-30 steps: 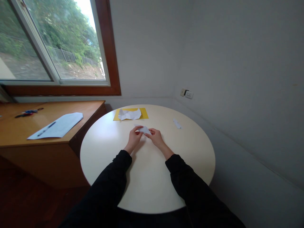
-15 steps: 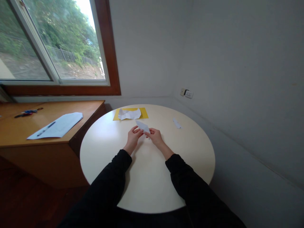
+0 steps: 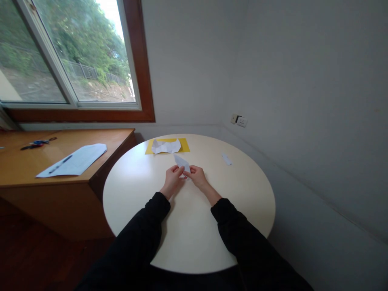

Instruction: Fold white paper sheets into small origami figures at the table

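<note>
A small folded piece of white paper (image 3: 182,162) is held up over the middle of the round table (image 3: 194,226), pointed at its upper left. My left hand (image 3: 173,178) pinches its lower edge from the left, thumb on the near side. From the right, my right hand (image 3: 195,176) grips the same paper with thumb and fingers. The two thumbs are close together at the bottom of the paper. My fingers hide its lower part, so I cannot make out the folds there.
Beyond my hands a crumpled white sheet (image 3: 165,146) lies on a yellow sheet (image 3: 184,144). A white paper strip (image 3: 226,158) rests at the right. On the wooden desk (image 3: 118,141) at left are white papers (image 3: 81,159), a pen (image 3: 60,164) and scissors (image 3: 39,143).
The folded paper has turned a little and looks narrower. My hands have drawn slightly closer together, with the left hand's fingers more curled. Both still hold the paper.
</note>
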### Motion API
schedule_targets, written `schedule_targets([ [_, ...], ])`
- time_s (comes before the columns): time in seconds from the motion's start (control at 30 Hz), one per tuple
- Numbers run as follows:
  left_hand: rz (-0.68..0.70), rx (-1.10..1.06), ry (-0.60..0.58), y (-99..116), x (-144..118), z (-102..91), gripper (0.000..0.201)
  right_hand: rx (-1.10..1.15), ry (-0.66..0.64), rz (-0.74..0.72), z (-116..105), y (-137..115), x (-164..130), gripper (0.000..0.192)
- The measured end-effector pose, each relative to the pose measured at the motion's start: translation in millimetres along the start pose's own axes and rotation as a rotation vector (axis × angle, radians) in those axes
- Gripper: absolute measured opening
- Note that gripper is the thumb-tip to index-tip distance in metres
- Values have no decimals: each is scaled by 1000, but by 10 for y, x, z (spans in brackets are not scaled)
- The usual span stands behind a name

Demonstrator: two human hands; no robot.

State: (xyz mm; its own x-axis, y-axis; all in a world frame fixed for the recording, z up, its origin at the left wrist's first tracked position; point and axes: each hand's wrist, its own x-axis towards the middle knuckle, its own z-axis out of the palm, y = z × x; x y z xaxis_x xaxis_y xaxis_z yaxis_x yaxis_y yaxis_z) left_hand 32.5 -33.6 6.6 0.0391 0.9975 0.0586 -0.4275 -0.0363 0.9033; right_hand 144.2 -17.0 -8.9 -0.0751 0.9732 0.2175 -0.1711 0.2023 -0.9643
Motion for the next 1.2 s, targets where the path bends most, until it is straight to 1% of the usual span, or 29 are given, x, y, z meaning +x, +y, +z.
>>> schedule_targets([
  [0.1, -2, 11, 20, 5, -6, 5, 36, 4, -19, 25, 12, 4, 0, 42],
  [0.27, 34, 17, 63, -17, 29, -28, 33, 7, -53, 32, 18, -8, -19, 41],
  [0.53, 121, 29, 145, -37, 132, -107, 19, -45, -72, 56, 1, -4, -48, 42],
  [0.8, 133, -8, 168, -4, 170, -187, 22, -77, -69, 75, -4, 25, -57, 38],
  [1.07, 31, -80, 207, 68, 253, -317, 18, -150, -67, 109, -46, -3, -71, 33],
  [1.2, -24, -37, 159, 83, 264, -325, 18, -151, -25, 84, -57, 10, -47, 29],
])
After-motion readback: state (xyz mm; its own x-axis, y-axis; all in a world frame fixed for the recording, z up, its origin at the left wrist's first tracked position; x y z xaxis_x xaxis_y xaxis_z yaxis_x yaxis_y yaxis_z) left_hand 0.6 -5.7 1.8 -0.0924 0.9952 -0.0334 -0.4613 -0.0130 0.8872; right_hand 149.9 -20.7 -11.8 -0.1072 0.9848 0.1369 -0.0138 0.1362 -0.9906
